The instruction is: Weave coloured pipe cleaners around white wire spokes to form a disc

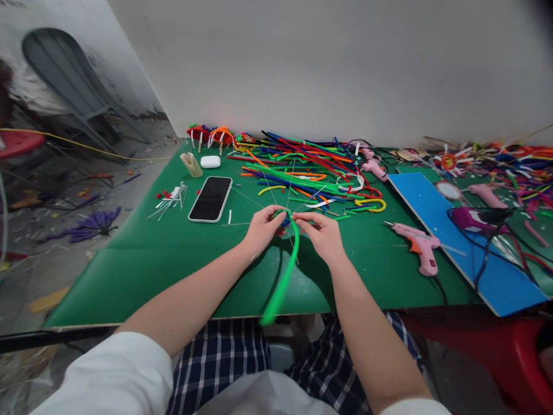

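Between my hands, above the green table, is a small blue and green piece with thin wire spokes [287, 193] fanning outward. My left hand [263, 227] is closed on this piece from the left, its thumb and fingers pressed together at the hub. A bright green pipe cleaner [291, 259] runs from the hub and hangs in a curve toward the table's front edge, its lower end blurred. My right hand [322, 233] pinches the green pipe cleaner close to the hub. The fingers hide much of the hub itself.
Loose pipe cleaners [302, 155] pile up at the back. A phone [211, 199], an earbud case [210, 162] and white-tipped wires [171, 202] lie left. To the right are a pink glue gun [421, 245], its cord, and a blue board [449, 230].
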`<state>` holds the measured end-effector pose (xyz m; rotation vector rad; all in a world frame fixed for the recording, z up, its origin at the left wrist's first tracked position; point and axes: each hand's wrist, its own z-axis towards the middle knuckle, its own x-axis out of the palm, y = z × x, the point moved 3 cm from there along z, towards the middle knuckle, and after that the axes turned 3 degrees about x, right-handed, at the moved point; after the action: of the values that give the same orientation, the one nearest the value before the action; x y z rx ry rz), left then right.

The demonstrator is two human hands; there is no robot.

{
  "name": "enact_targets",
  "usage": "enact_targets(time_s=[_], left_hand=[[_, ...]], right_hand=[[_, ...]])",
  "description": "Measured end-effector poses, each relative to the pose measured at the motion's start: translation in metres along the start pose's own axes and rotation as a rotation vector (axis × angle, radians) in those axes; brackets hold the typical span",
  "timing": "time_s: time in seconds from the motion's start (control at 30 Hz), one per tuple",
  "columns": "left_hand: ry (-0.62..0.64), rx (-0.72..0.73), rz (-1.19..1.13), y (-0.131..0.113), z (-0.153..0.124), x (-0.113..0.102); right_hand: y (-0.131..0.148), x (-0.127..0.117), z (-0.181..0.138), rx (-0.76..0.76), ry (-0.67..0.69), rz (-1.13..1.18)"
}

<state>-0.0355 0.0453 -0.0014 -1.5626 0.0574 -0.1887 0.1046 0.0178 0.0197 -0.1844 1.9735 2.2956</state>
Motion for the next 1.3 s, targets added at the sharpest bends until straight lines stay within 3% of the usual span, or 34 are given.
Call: enact_targets(time_s=[0.47, 0.77, 0.9, 1.03, 1.3], left_hand=[[0.026, -0.062, -0.113, -0.002, -0.0013, 0.0006], [0.06, -0.078, -0.081, -0.002, -0.0018, 0.003], [0.068, -0.032, -0.016, -0.0011, -0.0021, 0.0043], [0.057, -0.017, 0.035, -0.0016, -0.0025, 0.0053], [0.031, -0.006, 0.041, -0.001, -0.0014, 0.0019]], right_hand=[[0.0026, 0.0025, 0.0004, -0.157, 0.075, -0.08], [-0.0027, -0.0003, 0.0009, 0.033, -0.022, 0.035], [-0.0033, -0.0026, 0.0014, 0.036, -0.07, 0.027], [-0.0005, -0.0022, 0.0024, -0.026, -0.044, 0.026], [-0.0008, 0.0004, 0.0019, -0.012, 0.058, 0.013]])
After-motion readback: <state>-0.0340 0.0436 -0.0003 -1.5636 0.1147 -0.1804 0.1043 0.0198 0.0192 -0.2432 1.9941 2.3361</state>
